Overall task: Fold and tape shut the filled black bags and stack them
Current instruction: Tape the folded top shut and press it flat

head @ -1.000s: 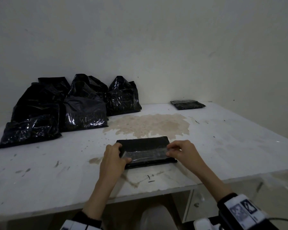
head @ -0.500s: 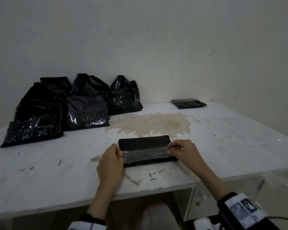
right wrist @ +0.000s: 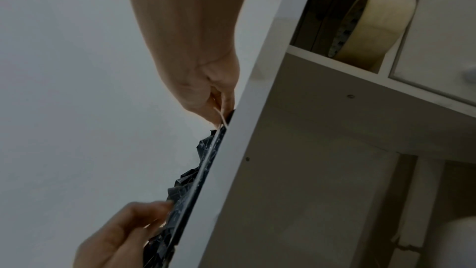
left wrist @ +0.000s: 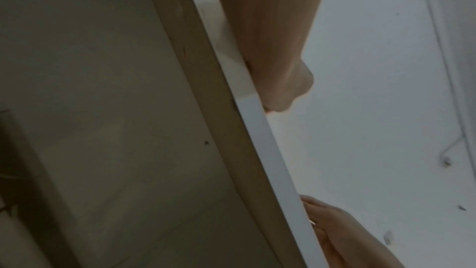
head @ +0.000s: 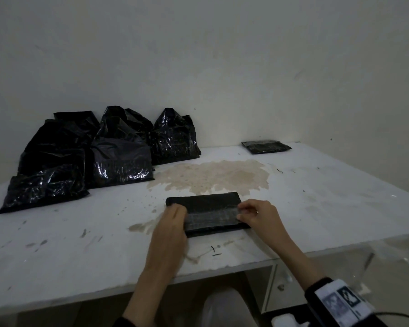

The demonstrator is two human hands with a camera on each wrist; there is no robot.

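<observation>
Where left hand [head: 172,223] covers folded bag [head: 206,204], tape end hidden.

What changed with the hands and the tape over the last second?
The left hand went from pinching the left end of the clear tape strip to lying flat over it, fingers straight, pressing it down. The right hand pinches the strip's right end as before. The folded black bag under the strip, the upright filled black bags and the flat taped bag at the far right stayed put.
</observation>
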